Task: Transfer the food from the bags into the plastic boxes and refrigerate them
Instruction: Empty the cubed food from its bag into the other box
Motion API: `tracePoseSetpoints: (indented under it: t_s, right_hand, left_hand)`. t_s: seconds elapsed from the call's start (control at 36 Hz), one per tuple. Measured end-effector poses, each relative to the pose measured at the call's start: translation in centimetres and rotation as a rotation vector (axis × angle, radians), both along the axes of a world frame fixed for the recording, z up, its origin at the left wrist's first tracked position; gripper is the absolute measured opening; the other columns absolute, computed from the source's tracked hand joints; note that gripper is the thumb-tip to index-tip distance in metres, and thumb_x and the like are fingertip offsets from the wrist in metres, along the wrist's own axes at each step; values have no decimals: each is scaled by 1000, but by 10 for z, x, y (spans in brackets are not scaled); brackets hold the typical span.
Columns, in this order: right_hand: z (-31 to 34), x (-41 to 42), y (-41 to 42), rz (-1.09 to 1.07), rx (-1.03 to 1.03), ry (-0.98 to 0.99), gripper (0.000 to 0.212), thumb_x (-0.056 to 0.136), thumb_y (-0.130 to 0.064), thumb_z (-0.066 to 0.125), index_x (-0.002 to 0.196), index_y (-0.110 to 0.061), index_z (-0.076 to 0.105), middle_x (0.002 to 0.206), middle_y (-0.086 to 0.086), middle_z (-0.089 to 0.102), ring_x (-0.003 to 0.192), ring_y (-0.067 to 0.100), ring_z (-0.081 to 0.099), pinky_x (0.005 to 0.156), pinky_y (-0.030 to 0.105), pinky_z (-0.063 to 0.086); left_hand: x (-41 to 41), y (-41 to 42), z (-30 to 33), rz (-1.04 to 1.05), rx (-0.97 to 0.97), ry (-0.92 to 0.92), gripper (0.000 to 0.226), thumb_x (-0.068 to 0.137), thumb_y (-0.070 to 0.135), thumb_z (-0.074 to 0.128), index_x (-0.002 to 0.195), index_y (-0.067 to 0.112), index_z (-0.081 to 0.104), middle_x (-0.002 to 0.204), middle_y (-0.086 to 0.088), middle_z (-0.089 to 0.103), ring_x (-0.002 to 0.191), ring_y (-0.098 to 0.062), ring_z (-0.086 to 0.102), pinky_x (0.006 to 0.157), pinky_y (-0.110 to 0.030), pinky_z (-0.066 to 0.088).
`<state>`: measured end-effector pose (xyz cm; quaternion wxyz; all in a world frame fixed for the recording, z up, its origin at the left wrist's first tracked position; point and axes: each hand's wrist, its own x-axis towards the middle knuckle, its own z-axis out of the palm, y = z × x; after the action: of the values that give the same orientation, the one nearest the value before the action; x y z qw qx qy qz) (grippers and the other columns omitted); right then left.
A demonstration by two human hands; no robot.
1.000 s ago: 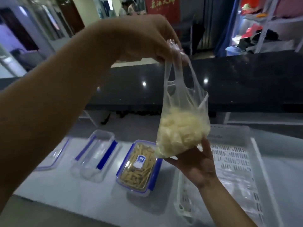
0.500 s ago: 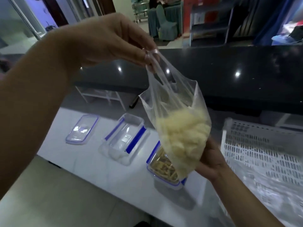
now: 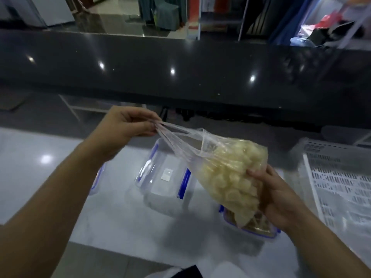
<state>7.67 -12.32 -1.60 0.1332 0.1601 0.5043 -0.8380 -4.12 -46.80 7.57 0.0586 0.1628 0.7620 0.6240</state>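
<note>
**Inspector:** Report the state of the hands.

**Assistant:** The left hand [image 3: 128,125] is closed, fingers and thumb pinching the stretched handles of a clear plastic bag [image 3: 202,145]. The right hand [image 3: 279,195] is curled round the bag's lower, filled end, thumb on top and fingers underneath.

**Inspector:** Contents and attitude of the bag?

**Assistant:** It holds pale yellow food pieces [image 3: 232,173], bunched at the right-hand end. The bag is held off the bench [image 3: 120,221], tilted, its handles drawn up and to the left, its full end lower and to the right.

**Inspector:** The boxes?

**Assistant:** An empty clear plastic box [image 3: 164,183] with blue clips stands open on the white bench, directly below the bag's mouth end. A second box [image 3: 259,227], blue-rimmed and holding brownish food, sits to its right, partly hidden behind the bag and the right hand. Whether its lid is on, I cannot tell. A blue-edged item [image 3: 96,181] shows at the left forearm, mostly covered; it cannot be identified.

**Inspector:** Anything else on the bench?

**Assistant:** A white slotted basket [image 3: 337,183] at the right edge, near the second box. A dark glossy counter [image 3: 180,67] runs along behind.
</note>
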Motion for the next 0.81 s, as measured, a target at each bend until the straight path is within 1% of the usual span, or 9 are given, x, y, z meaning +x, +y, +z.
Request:
tracePoseSetpoints:
  t_s: [0.11, 0.19, 0.28, 0.47, 0.53, 0.61, 0.67, 0.72, 0.81]
  right_hand:
    - [-9, -3, -29, -58, 83, -54, 74, 57, -32, 93, 125, -33, 63, 123, 9, 71, 106, 36, 71, 79, 54, 58]
    - [-10, -4, -44, -92, 112, -73, 64, 66, -25, 86, 125, -33, 63, 123, 8, 71, 106, 35, 71, 81, 54, 57]
    - [-8, -6, -56, -125, 163, -76, 59, 68, -25, 84, 123, -32, 63, 119, 7, 73, 102, 33, 73, 76, 50, 59]
    - [-6, -28, -73, -258, 319, -110, 50, 77, -12, 79, 120, -33, 64, 111, 9, 75, 94, 35, 74, 73, 52, 59]
    - [-2, -37, -81, -267, 390, -127, 55, 71, -15, 83, 116, -39, 64, 106, 4, 77, 89, 34, 75, 70, 54, 59]
    - [4, -46, -93, -279, 458, -129, 71, 55, -23, 90, 118, -39, 62, 103, 2, 77, 86, 33, 76, 67, 52, 60]
    - [7, -51, -100, -278, 512, -117, 80, 46, -28, 92, 120, -37, 62, 104, 1, 77, 87, 30, 76, 69, 50, 61]
    - [9, -53, -108, -268, 546, -101, 81, 47, -29, 92, 121, -36, 61, 106, 0, 77, 88, 28, 76, 67, 45, 61]
    - [10, -55, -118, -275, 549, -82, 69, 63, -16, 90, 123, -33, 61, 107, 1, 76, 89, 27, 76, 64, 40, 61]
  left_hand:
    - [-15, -27, -39, 25, 9, -101, 22, 82, 8, 73, 92, 26, 82, 93, -7, 78, 90, -23, 76, 83, -28, 60]
    - [-27, -40, -59, 43, -32, -184, 21, 85, 9, 74, 90, 28, 82, 90, -6, 78, 85, -21, 75, 78, -28, 60]
    - [-40, -46, -73, 55, -72, -265, 22, 86, 9, 74, 84, 30, 81, 79, -1, 76, 65, -12, 67, 64, -22, 56]
    - [-70, -41, -109, 116, -218, -358, 15, 84, 1, 75, 82, 16, 77, 64, 2, 71, 45, -5, 53, 46, -16, 46]
    - [-76, -37, -120, 115, -271, -319, 14, 84, 3, 75, 82, 16, 77, 71, 1, 72, 55, -5, 60, 51, -19, 48]
    - [-83, -35, -139, 83, -436, -192, 8, 87, 13, 74, 91, 19, 79, 85, 3, 75, 81, -14, 68, 72, -31, 55]
    - [-85, -36, -149, 52, -527, -136, 9, 90, 21, 73, 95, 23, 79, 88, 9, 73, 89, -13, 68, 81, -32, 55]
    - [-86, -35, -157, 29, -547, -100, 10, 90, 21, 72, 97, 23, 80, 89, 11, 67, 95, -14, 65, 82, -31, 52]
    - [-87, -35, -164, 6, -567, -35, 11, 89, 17, 73, 98, 19, 80, 103, 7, 56, 104, -13, 52, 88, -28, 42]
